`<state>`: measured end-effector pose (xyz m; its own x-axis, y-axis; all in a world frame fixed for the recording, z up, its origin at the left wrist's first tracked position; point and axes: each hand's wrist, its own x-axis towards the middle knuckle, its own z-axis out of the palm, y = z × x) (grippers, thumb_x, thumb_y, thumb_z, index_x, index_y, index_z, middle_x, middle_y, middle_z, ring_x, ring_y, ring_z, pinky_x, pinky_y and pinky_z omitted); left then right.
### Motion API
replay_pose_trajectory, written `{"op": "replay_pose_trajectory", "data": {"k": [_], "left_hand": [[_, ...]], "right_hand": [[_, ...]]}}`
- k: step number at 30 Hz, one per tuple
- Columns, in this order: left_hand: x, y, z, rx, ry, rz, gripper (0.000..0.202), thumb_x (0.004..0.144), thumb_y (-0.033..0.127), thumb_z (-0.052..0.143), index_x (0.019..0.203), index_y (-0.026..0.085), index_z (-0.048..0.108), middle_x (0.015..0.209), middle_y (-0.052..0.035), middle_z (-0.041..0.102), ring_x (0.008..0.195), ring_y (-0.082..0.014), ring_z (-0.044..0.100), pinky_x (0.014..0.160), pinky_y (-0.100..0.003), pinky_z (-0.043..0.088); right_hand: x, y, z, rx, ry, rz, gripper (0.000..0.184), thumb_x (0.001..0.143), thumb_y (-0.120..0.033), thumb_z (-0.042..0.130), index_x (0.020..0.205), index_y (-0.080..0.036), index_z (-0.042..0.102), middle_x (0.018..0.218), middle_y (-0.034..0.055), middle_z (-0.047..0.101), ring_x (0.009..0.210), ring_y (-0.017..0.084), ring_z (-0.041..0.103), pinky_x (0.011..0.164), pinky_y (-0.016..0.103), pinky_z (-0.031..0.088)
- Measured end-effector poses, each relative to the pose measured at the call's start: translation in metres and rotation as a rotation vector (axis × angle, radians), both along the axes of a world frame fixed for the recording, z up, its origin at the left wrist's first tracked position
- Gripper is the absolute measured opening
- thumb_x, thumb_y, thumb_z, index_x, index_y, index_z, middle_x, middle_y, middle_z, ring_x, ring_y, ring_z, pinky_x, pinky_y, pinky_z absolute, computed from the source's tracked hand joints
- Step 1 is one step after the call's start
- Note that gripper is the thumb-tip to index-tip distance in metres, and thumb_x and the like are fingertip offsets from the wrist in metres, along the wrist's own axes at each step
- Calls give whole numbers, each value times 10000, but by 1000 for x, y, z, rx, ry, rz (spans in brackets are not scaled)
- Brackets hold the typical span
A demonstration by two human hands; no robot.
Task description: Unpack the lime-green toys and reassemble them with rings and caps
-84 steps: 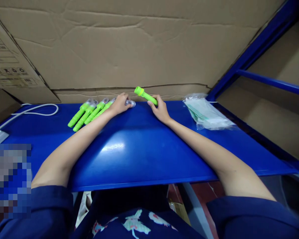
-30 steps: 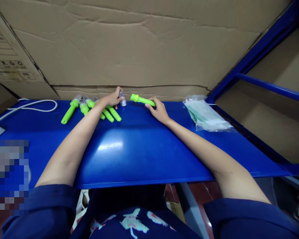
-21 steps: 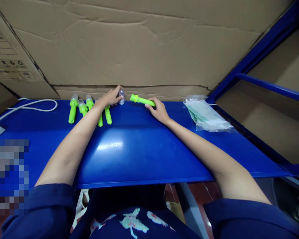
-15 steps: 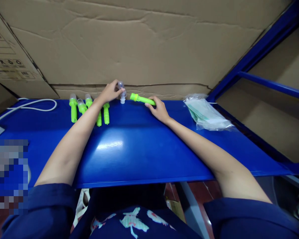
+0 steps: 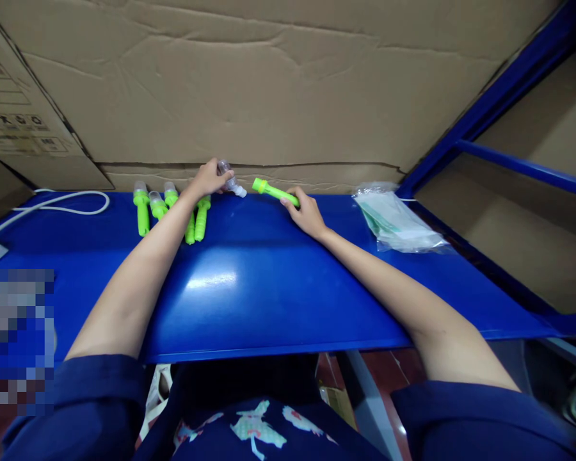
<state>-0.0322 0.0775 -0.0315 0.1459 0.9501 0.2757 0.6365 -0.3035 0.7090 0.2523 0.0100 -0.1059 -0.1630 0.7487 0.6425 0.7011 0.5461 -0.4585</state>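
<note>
Cardboard sheet [image 5: 249,89]: brown, matte, creased, standing behind the table; upper edge cut off.

Table [image 5: 278,288]: blue, smooth, glossy, with a white glare on its top; its left front portion is lost behind a pixelated patch.

Packet [image 5: 398,218]: crinkled transparent film around flat white and green contents, unidentifiable; table's right rear.

Cable [image 5: 107,202]: white, smooth, looped; table's left rear, running out of view.

Left hand [image 5: 214,177]: above the table's rear edge, thumb and fingers drawn narrow around a clear piece; some fingers hidden.

Right hand [image 5: 308,211]: at the table's rear, right of its middle, closed around the lower end of a green handle.

Green handle [image 5: 274,191]: slim plastic cylinder, flared head, yellowish collar, tilted, head toward the table's left.

Handle row [image 5: 143,219]: five green, some visibly clear-capped; table's left rear, partly covered by the forearm.

Clear piece [image 5: 228,182]: rounded, transparent, whitish neck, tilted, apart from the held handle; markings illegible.
</note>
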Motion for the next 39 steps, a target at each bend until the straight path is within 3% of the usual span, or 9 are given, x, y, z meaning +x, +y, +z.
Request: {"op": "replay_pose_trajectory", "data": {"k": [4,10,14,22,25,28,34,39], "left_hand": [[8,-5,0,-117,-251,-83,251,941,246,555,1154,117,522,995,-152,683,815,-201,714,796,-422,602],[15,-4,-5,-101,-411,-107,208,912,179,580,1102,138,508,1054,-125,692,938,-169,701,874,-358,603],[16,-2,-8,-60,-385,-84,208,884,156,601,1072,135,514,1102,-125,680,975,-169,689,880,-348,599],[-3,-5,1,-21,-252,-75,258,892,310,576,1061,115,587,934,-114,688,855,-198,694,835,-382,571],[-10,-4,2,-8,-136,-25,289,886,323,523,1062,113,616,932,-109,687,884,-199,673,860,-357,541],[-15,-3,1,49,103,-5,330,833,354,553,1012,95,652,960,-125,694,937,-222,640,908,-351,503],[-11,-12,8,43,535,54,458,762,435,624,1111,141,664,1113,-153,691,1136,-331,600,1017,-415,425],[-12,-15,14,-35,669,117,503,801,430,612,1217,146,622,1263,-170,642,1267,-357,537,1089,-451,359]], "right_hand": [[0,-1,1,-7,-5,-1,432,951,-632,448,1034,-232,589,767,42,631,645,225,564,668,336,429],[-1,-1,1,-5,-20,2,453,949,-642,446,1038,-222,591,756,42,632,645,227,568,665,335,434],[-1,-1,2,-21,-35,-10,457,948,-640,443,1042,-218,591,792,58,645,669,237,583,691,344,441],[-5,-13,12,-121,-102,-203,313,991,-451,448,1113,-198,587,885,85,700,752,257,641,703,322,429],[-6,-16,15,-158,-146,-256,327,1008,-448,432,1153,-194,578,919,98,710,805,274,659,717,327,436],[-8,-19,18,-224,-203,-359,366,1021,-459,401,1206,-187,562,947,125,715,871,309,665,733,350,451],[-16,-30,29,-328,-393,-507,442,1034,-452,365,1296,-124,505,1028,203,709,938,355,675,784,422,489],[-24,-40,50,-465,-571,-610,433,1026,-356,416,1350,-81,492,1113,250,688,1041,381,674,841,460,503]]}}
